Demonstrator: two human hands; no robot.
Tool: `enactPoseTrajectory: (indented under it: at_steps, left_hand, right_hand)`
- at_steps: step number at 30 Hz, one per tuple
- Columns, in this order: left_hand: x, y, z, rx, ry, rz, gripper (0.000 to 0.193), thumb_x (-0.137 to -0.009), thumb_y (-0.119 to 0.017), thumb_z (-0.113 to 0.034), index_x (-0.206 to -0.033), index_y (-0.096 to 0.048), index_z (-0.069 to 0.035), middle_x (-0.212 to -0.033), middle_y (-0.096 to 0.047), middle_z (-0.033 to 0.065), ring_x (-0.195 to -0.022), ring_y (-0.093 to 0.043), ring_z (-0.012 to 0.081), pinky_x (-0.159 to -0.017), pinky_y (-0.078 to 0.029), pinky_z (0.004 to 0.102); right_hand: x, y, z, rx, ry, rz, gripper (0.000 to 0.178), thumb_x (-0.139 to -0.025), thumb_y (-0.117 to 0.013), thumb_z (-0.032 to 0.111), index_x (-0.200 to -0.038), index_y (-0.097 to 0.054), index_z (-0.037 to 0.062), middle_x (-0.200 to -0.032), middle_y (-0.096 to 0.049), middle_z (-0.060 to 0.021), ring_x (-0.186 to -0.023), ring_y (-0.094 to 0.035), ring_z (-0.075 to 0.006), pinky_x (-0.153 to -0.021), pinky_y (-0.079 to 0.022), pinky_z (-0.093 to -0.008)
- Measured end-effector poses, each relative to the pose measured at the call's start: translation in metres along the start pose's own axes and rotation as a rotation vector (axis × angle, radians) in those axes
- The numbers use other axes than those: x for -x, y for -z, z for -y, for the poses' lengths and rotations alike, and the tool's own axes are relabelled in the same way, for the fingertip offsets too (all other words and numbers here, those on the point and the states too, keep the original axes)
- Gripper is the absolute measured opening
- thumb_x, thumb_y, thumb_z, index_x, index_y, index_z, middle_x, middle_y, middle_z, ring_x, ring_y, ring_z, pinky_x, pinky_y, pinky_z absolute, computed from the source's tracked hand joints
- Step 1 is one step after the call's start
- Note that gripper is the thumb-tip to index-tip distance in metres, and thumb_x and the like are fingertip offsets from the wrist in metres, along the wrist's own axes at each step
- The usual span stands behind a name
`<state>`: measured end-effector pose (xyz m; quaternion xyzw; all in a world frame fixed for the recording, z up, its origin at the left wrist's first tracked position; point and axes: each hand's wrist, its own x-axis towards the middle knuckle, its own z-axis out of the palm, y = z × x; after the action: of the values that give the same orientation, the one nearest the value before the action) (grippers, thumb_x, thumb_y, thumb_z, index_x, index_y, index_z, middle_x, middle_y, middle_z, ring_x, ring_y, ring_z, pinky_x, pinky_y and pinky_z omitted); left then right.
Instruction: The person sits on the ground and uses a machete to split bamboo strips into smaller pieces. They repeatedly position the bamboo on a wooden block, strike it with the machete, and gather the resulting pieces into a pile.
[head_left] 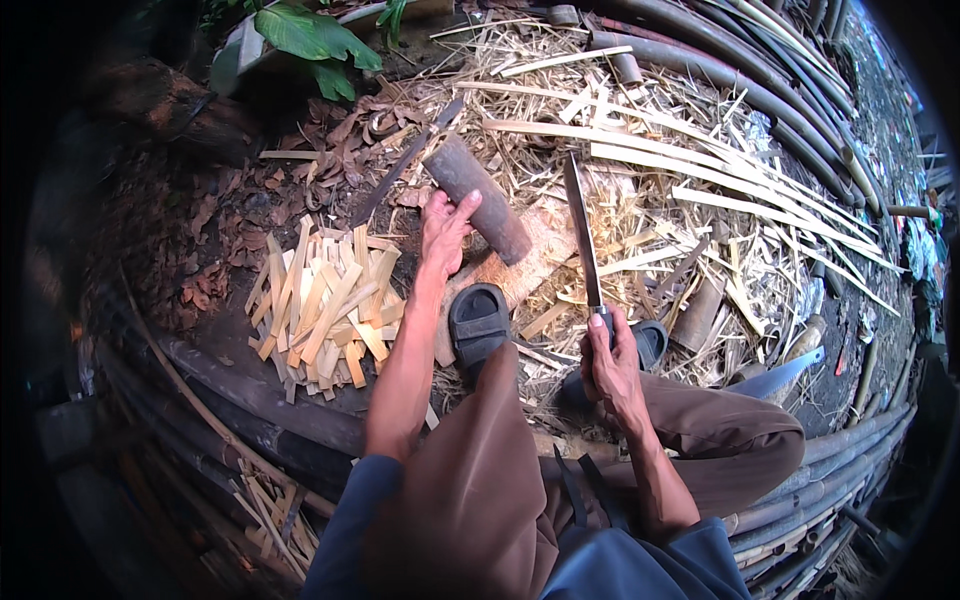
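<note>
A short brown bamboo section (480, 198) lies tilted in my left hand (446, 235), the thumb along its side and the other fingers partly hidden beneath. My right hand (612, 368) is closed round the dark handle of a long knife (581, 225), whose blade points up and away from me. The blade is apart from the bamboo. Under and between them is a pale, worn wooden block (540, 250) with shavings around it. Left of my left forearm sits a heap of short split bamboo slats (325, 310).
A second dark blade (408, 162) lies beyond my left hand. Long pale bamboo strips (705, 160) and bamboo poles (700, 68) spread across the far right. A saw with a blue tip (785, 376) rests beyond my right knee. More poles (260, 425) run along the lower left.
</note>
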<state>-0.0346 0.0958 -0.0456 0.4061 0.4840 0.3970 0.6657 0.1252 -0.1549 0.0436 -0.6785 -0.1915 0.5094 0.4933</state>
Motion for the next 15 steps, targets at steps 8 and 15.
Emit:
enactPoseTrajectory:
  at_steps: [8, 15]
  left_hand:
    - [0.014, 0.015, 0.015, 0.612, 0.389, 0.223, 0.045, -0.094, -0.071, -0.026, -0.129, -0.056, -0.003, -0.125, -0.063, 0.0106, -0.113, -0.062, 0.0211, -0.099, -0.051, 0.0372]
    - [0.057, -0.021, 0.044, 0.586, 0.637, 0.386, 0.053, -0.099, -0.061, -0.039, -0.135, -0.051, -0.002, -0.130, -0.060, 0.0138, -0.120, -0.060, 0.0252, -0.105, -0.049, 0.0395]
  right_hand:
    - [-0.007, 0.005, 0.011, 0.496, 0.172, -0.072, 0.068, -0.088, -0.076, 0.033, -0.142, -0.044, 0.0053, -0.100, -0.069, -0.0213, -0.090, -0.069, -0.0287, -0.080, -0.055, -0.0381]
    - [-0.011, -0.001, 0.004, 0.439, 0.304, -0.011, 0.062, -0.090, -0.073, 0.034, -0.139, -0.047, 0.0051, -0.111, -0.068, -0.0235, -0.099, -0.069, -0.0346, -0.085, -0.055, -0.0405]
